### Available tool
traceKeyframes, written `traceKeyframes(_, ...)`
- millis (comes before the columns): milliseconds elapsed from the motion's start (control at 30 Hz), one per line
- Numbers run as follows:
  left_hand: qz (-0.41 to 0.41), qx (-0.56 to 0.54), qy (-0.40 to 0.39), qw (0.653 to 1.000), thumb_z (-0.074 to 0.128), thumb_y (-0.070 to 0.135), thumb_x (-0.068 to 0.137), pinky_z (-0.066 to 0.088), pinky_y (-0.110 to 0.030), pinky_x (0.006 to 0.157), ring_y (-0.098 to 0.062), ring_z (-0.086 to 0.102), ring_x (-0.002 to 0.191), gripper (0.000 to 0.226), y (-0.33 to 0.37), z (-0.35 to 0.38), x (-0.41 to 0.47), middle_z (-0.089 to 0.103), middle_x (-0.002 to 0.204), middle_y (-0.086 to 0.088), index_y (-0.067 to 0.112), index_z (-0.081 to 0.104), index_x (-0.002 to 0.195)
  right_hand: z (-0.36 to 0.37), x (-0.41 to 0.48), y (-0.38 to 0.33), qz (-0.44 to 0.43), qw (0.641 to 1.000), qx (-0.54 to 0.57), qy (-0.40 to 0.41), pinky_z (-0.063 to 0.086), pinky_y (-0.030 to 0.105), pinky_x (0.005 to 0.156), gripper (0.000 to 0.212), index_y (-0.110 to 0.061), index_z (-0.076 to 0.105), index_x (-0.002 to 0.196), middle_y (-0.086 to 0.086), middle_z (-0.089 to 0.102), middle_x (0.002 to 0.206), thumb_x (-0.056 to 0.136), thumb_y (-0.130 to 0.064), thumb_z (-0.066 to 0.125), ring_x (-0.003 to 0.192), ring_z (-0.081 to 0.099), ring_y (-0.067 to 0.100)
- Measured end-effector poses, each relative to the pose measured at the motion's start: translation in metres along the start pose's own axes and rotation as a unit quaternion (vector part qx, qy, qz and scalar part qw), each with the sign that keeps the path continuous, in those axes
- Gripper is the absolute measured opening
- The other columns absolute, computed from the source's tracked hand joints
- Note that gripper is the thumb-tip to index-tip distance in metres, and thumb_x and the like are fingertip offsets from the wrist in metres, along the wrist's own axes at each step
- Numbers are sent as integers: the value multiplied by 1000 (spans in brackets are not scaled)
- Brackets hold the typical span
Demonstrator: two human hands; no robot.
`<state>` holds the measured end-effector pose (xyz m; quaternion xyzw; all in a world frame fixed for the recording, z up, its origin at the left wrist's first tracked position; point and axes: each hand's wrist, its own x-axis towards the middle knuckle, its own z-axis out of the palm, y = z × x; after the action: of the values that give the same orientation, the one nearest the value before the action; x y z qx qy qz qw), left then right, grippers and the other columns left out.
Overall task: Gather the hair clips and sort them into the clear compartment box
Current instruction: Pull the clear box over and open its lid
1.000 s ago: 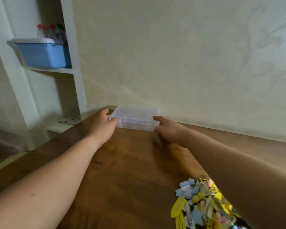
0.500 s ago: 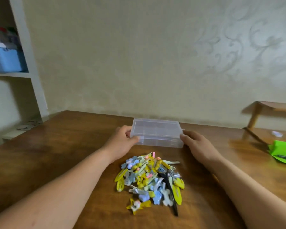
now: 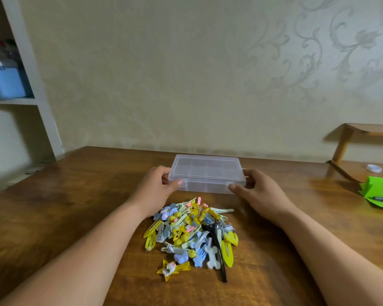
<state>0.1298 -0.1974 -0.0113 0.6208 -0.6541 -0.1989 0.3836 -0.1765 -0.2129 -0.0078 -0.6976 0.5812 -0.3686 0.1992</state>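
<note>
A clear compartment box (image 3: 206, 171) with its lid closed rests on the wooden table (image 3: 64, 202), just beyond a heap of hair clips (image 3: 191, 230). The clips are yellow, blue, pale green and pink, with one long black clip (image 3: 217, 241) among them. My left hand (image 3: 158, 188) grips the box's left end, thumb on its front corner. My right hand (image 3: 255, 191) grips the right end the same way. A yellow star clip (image 3: 171, 268) lies apart at the near edge of the heap.
A green folded holder (image 3: 379, 193) with a dark tool in it lies at the right, with a small white ring (image 3: 374, 168) behind it. A wooden stand (image 3: 345, 146) rises at the far right. White shelves with a blue bin (image 3: 5, 82) stand left.
Both hands have carried the box from the table's far left corner to a spot just behind the clip heap. The camera has swung right and down with it.
</note>
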Motion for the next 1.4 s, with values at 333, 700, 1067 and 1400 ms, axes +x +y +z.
traceKeyframes(333, 9, 0, 14, 1000, 73, 55, 97, 60, -50, 97, -18, 68, 107, 35, 0, 0, -1, 70, 118, 3, 27, 67, 119, 1, 1, 4, -12, 1000, -21, 19, 50, 28, 82, 65, -21, 59, 144, -9, 70, 113, 91, -55, 76, 100, 67, 11)
traceKeyframes(700, 1, 2, -8, 1000, 57, 63, 103, 57, -44, 89, -21, 66, 103, 43, 8, 3, -4, 66, 112, -1, 21, 58, 113, -4, -3, -10, -38, 991, -101, 83, 45, 33, 75, 74, -26, 51, 149, -5, 69, 107, 94, -75, 48, 92, 62, 17)
traceKeyframes(1067, 44, 42, -43, 997, 56, 50, 108, 55, -46, 102, -12, 61, 112, 39, 7, 3, 1, 61, 113, 15, 42, 50, 146, -27, 96, -34, -67, 986, -18, 149, 52, 35, 72, 51, -22, 69, 104, -5, 75, 84, 95, -71, 57, 81, 72, 17)
traceKeyframes(1400, 94, 26, -106, 990, 54, 40, 112, 50, -36, 108, 3, 57, 123, 22, 8, 2, -2, 66, 123, 30, 44, 71, 124, -9, 128, 4, -15, 987, 117, 113, 56, 48, 89, 50, -11, 62, 110, 6, 76, 105, 106, -59, 49, 101, 73, 25)
